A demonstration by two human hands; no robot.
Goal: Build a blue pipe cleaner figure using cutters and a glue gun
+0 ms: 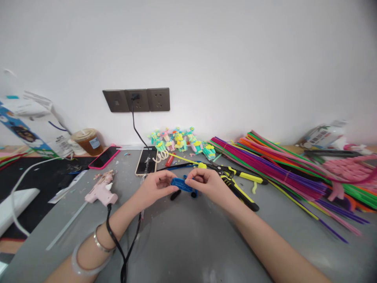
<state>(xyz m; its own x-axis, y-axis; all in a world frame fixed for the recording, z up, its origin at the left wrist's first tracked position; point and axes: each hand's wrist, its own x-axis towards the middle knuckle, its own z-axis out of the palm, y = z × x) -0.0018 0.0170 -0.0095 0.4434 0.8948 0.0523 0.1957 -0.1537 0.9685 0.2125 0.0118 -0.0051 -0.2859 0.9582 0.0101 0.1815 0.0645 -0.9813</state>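
Between my two hands, over the grey table, is a small blue pipe-cleaner piece (180, 184) with black wheel-like ends. My left hand (157, 188) pinches its left side with thumb and fingers. At its right side my right hand (204, 182) is closed on it, thumb against the fingertips. A short black pipe-cleaner bit (176, 195) shows below the left fingers; I cannot tell whether it is joined on. Just behind my right hand lie yellow-and-black pliers (238, 184). A small yellow pipe-cleaner piece (202, 165) sits beyond the right fingers.
Bundles of coloured pipe cleaners (282, 169) spread across the right. Several small pastel figures (179, 141) stand at the back. On the left are a pink glue gun (101, 190) with its cord, a pink-cased phone (104, 157), another phone (146, 160) and a drink cup (88, 141).
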